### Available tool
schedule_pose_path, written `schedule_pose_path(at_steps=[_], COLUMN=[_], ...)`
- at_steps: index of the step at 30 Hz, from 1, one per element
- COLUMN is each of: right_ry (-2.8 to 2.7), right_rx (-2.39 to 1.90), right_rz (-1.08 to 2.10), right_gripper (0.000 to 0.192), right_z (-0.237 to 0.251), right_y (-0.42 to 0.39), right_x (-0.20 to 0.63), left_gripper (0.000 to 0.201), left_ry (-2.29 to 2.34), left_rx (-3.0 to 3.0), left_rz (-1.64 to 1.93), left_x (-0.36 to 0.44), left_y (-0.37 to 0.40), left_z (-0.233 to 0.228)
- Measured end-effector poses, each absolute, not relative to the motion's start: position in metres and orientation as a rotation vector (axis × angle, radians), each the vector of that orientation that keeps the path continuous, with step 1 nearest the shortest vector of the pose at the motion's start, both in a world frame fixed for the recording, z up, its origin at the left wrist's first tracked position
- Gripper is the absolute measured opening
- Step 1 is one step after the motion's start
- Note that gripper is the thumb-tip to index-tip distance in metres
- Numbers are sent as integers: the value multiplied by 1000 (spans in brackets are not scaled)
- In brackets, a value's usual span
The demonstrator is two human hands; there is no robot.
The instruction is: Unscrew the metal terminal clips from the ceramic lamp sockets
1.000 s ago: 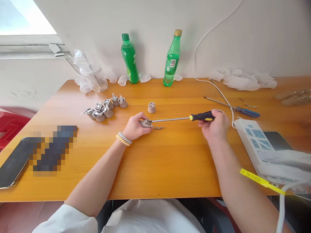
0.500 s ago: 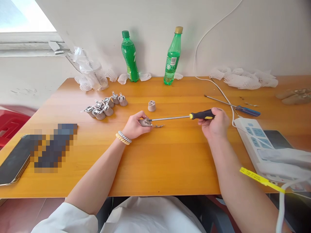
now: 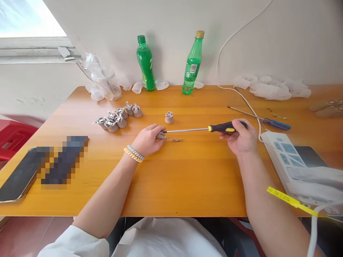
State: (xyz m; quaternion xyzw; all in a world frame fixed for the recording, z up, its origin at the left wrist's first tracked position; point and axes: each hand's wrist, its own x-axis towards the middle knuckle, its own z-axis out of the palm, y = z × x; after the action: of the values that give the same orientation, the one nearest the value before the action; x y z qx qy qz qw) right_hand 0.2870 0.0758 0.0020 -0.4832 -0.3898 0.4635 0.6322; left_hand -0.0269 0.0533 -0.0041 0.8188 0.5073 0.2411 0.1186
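Observation:
My left hand (image 3: 150, 140) is closed around a small grey-brown lamp holder (image 3: 160, 135), mostly hidden by the fingers. In my right hand (image 3: 242, 137) is a screwdriver (image 3: 191, 130) with a black and yellow handle, lying nearly level. Its tip meets the metal parts on the held lamp holder; the exact contact point is too small to make out. Small metal pieces (image 3: 175, 140) lie on the table just right of my left hand. Behind it stands a similar lamp holder (image 3: 169, 117). Several more lamp holders with metal brackets (image 3: 121, 120) stand grouped at the left.
A blue-handled screwdriver (image 3: 276, 124) and a white power strip (image 3: 284, 151) lie at the right, crossed by a white cable (image 3: 250, 107). Two green bottles (image 3: 146, 67) and white foam nets (image 3: 276, 87) line the wall. A phone (image 3: 18, 175) rests at the left.
My left hand has turned a little over the lamp holder, covering more of it. The screwdriver stays at the lamp holder, its handle gripped slightly differently. The whole view has shifted slightly.

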Motion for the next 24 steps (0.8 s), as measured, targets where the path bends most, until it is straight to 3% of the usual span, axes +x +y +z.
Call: schedule_pose_path(at_steps=[7, 10, 13, 16, 21, 24], right_ry=[-944, -939, -978, -1034, -993, -1048], right_rx=[-1437, -1371, -1137, -910, -1185, -1166], right_rz=[963, 993, 1097, 1182, 1103, 1093], right_gripper=[52, 43, 30, 39, 42, 23], right_z=[0, 1, 3, 5, 3, 0], right_y=[74, 73, 71, 70, 75, 78], right_x=[286, 283, 282, 283, 292, 297], left_gripper=[37, 29, 33, 37, 25, 29], left_ry=[1687, 1686, 1712, 1742, 1617, 1582], left_rx=[2315, 2293, 2226, 2161, 2149, 2248], left_rz=[284, 308, 331, 379, 448, 446], left_x=[-26, -28, -31, -33, -35, -37], left_y=[46, 48, 50, 52, 54, 54], left_z=[6, 5, 2, 1, -2, -3])
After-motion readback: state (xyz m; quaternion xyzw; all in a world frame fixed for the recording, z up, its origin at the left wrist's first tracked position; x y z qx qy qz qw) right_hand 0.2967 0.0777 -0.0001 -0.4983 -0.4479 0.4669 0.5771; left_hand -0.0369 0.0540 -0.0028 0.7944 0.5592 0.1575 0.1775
